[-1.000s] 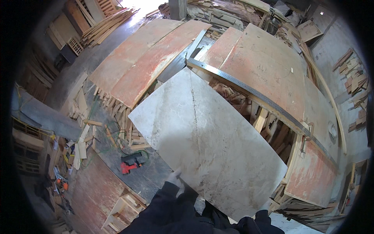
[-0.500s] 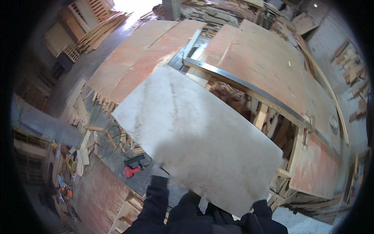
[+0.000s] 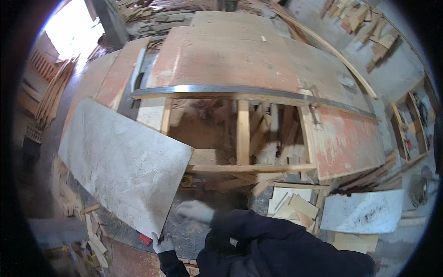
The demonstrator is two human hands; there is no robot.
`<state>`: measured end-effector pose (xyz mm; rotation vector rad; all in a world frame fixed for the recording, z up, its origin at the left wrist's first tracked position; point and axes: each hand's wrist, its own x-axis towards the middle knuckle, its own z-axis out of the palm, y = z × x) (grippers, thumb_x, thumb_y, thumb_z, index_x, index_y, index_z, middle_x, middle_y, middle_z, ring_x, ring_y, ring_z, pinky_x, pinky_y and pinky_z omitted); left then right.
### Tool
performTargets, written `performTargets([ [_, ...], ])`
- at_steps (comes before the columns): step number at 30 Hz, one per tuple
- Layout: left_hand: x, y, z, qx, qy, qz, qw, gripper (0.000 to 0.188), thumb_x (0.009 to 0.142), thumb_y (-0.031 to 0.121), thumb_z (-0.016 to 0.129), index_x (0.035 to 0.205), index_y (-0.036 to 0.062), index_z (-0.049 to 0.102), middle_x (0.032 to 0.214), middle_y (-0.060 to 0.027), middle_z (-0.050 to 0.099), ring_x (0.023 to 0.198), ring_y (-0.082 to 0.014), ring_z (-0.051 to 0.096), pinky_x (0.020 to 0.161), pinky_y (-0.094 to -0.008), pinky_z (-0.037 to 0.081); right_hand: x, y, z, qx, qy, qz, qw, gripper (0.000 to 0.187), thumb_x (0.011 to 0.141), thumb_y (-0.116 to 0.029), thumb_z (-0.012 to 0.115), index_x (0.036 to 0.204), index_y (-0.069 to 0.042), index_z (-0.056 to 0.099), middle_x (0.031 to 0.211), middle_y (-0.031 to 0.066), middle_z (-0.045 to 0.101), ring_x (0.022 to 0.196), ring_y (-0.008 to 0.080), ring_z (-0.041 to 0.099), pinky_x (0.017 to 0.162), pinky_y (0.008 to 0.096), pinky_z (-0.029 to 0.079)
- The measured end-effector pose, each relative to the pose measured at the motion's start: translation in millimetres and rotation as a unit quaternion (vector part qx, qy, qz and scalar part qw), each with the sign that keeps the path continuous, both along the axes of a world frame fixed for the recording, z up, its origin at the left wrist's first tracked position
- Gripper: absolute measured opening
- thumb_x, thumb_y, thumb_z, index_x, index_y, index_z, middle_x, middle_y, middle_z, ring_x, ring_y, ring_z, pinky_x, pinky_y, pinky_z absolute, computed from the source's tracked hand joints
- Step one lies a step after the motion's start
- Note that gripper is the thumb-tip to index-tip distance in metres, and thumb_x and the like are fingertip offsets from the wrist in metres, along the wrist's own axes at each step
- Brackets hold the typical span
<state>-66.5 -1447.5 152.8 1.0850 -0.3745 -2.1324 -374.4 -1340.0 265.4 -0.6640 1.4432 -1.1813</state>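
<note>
A large pale, scuffed board (image 3: 122, 161) lies slanted at the left, its far part over the bench. My left hand (image 3: 162, 242), in a light glove, grips its near corner with the fingers around the edge. Just right of the board's right edge is my right hand (image 3: 196, 211), also gloved and somewhat blurred. It reaches left across my body, apart from the board, fingers loosely stretched and nothing seen in them. Beyond the board, an open wooden frame (image 3: 243, 134) shows a crossbar and offcuts beneath. A metal straightedge (image 3: 258, 90) runs along the frame's far side.
Reddish worn panels (image 3: 230, 55) cover the bench beyond. A clamp (image 3: 315, 108) stands by the straightedge's right end. At the right lie a white stained panel (image 3: 362, 211) and scrap sheets (image 3: 297, 207). A red tool (image 3: 145, 238) shows partly beneath the board's near edge.
The board has swung and shifted left, uncovering the wooden frame. My right hand has let go of its near right corner and come left. The whole view has turned to the right.
</note>
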Motion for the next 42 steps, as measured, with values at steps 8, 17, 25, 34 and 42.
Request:
performTargets([
  [8, -29.9, 21.8, 16.3, 0.041, 0.063, 0.176, 0.981, 0.040, 0.096, 0.045, 0.066, 0.118, 0.0123, 0.065, 0.096, -0.0066, 0.067, 0.086, -0.0253, 0.059, 0.079, -0.0475, 0.047, -313.3, 46.3, -4.5, 0.107, 0.457, -0.196, 0.861, 0.027, 0.096, -0.031, 0.061, 0.107, -0.007, 0.068, 0.105, 0.0184, 0.071, 0.099, 0.0349, 0.067, 0.086, 0.0442, 0.053],
  [17, -166.1, 15.7, 14.0, 0.025, 0.080, 0.162, 0.983, 0.053, 0.095, 0.048, 0.068, 0.129, 0.0096, 0.057, 0.134, -0.0131, 0.055, 0.125, -0.0372, 0.050, 0.102, -0.0538, 0.045, -570.2, 31.2, -64.3, 0.194, 0.720, -0.164, 0.646, 0.042, 0.099, -0.042, 0.051, 0.115, -0.006, 0.067, 0.112, 0.0178, 0.070, 0.105, 0.0381, 0.065, 0.097, 0.0506, 0.048],
  [25, -148.7, -10.9, 12.4, 0.022, 0.129, 0.196, 0.972, 0.045, 0.098, 0.035, 0.067, 0.136, 0.0115, 0.057, 0.135, -0.0119, 0.061, 0.115, -0.0324, 0.060, 0.085, -0.0494, 0.055, -569.6, 29.0, -74.6, 0.205, 0.753, -0.077, 0.620, 0.039, 0.104, -0.041, 0.040, 0.098, -0.014, 0.067, 0.098, 0.0136, 0.072, 0.096, 0.0384, 0.066, 0.083, 0.0517, 0.048],
  [34, -97.9, -145.9, 63.5, -0.022, -0.015, 0.182, 0.983, 0.035, 0.097, 0.027, 0.070, 0.126, 0.0101, 0.063, 0.120, -0.0097, 0.069, 0.104, -0.0276, 0.066, 0.075, -0.0420, 0.057, -516.4, 51.1, -90.7, 0.170, 0.842, -0.134, 0.493, 0.023, 0.101, -0.030, 0.050, 0.098, -0.013, 0.066, 0.094, 0.0103, 0.068, 0.088, 0.0331, 0.063, 0.076, 0.0496, 0.046],
  [42, 55.5, -313.8, 22.9, -0.026, -0.110, 0.239, 0.964, 0.046, 0.096, 0.043, 0.063, 0.129, 0.0119, 0.063, 0.123, -0.0096, 0.070, 0.107, -0.0301, 0.067, 0.084, -0.0484, 0.057, -332.4, 113.3, -89.3, 0.261, 0.777, -0.148, 0.553, 0.010, 0.093, -0.021, 0.054, 0.089, -0.016, 0.062, 0.085, 0.0073, 0.061, 0.085, 0.0300, 0.061, 0.075, 0.0468, 0.044],
])
